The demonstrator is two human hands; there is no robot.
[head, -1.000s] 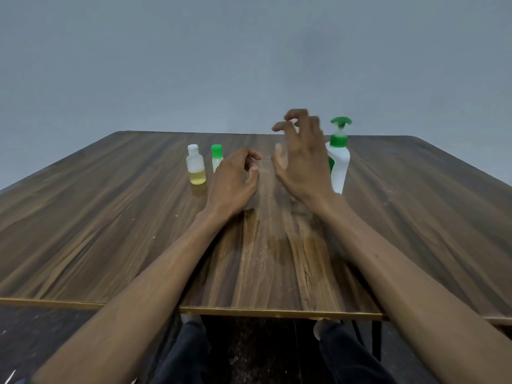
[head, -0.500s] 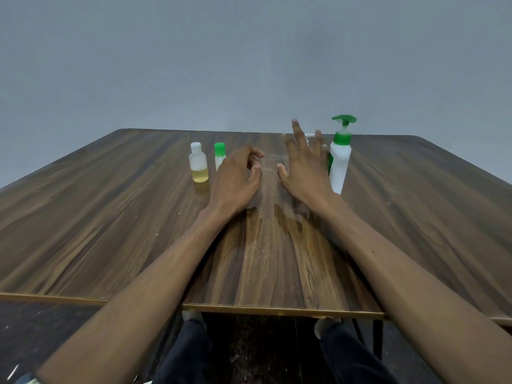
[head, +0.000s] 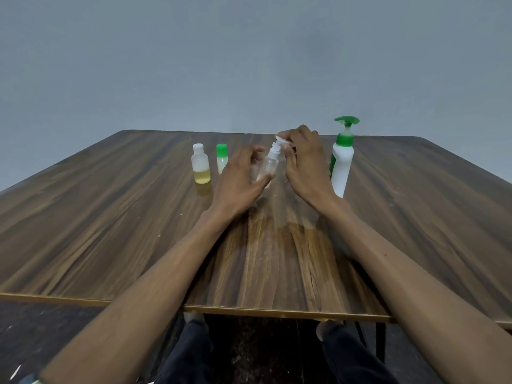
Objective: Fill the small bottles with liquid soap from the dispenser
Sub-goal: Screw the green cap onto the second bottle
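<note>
Left hand grips clear bottle low on its body, tilted. Right hand pinches its white cap above. Dispenser just right of that hand.

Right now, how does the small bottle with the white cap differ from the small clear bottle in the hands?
The small white-capped bottle with yellow liquid stands upright on the brown wooden table; the small clear plastic bottle is tilted, held by the left hand. The first holds yellow liquid at its bottom; the second looks empty. The first's cap is untouched; the right hand pinches the second's white top. Both are small plastic bottles.
</note>
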